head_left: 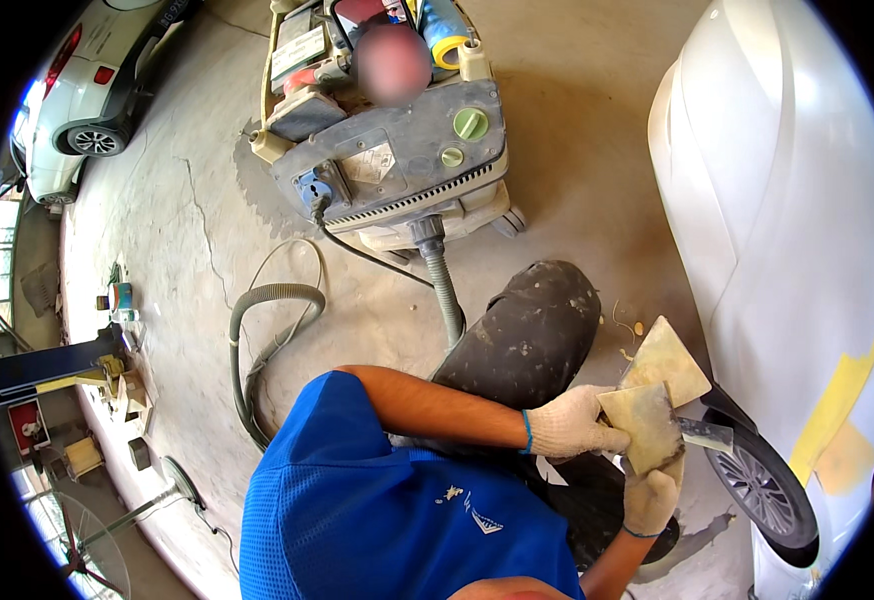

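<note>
My left hand (569, 425), in a white knit glove, is closed on a stained yellowish flat putty spreader (669, 358), its corner pointing away from me. Overlapping it from the near side is a greyer putty spreader (643, 425); my gloved right hand (650, 502) is closed at its lower edge, and my left thumb lies by its left side. A metal putty knife blade (707, 435) sticks out to the right from behind the near spreader. Its handle is hidden, so which hand bears it I cannot tell.
A white car body (757, 200) with yellow masking and a wheel (762, 485) stands close on my right. Ahead is a wheeled dust extractor (387, 160) loaded with tools, its grey hose (257, 300) looped on the floor. A fan (87, 545) and another car (97, 90) are at left.
</note>
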Tool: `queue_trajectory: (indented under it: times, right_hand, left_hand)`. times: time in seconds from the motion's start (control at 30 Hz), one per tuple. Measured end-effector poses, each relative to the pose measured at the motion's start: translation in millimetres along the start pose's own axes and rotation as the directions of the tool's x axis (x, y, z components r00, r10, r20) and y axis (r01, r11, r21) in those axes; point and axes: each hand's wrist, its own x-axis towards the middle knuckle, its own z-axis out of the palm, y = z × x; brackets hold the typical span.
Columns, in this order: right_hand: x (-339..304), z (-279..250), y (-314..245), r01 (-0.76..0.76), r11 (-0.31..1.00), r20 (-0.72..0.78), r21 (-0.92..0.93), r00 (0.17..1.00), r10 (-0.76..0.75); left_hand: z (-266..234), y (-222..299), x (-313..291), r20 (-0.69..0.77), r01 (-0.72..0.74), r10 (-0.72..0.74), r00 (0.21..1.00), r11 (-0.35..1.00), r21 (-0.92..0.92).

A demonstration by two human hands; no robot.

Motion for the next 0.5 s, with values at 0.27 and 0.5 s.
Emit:
queue_trajectory:
  times: [0.27, 0.5]
  right_hand:
    - [-21, -23, -7, 0.012, 0.93, -0.288, -0.367, 0.949, -0.126]
    - [-47, -66, -57, 0.067, 0.901, -0.342, -0.429, 0.911, -0.23]
  left_hand:
    - [-2, 14, -4, 0.035, 0.074, -0.078, 0.996, 0.993, 0.091]
    - [-1, -19, 7, -0.06, 0.0, -0.008, 0.998, 0.991, -0.135]
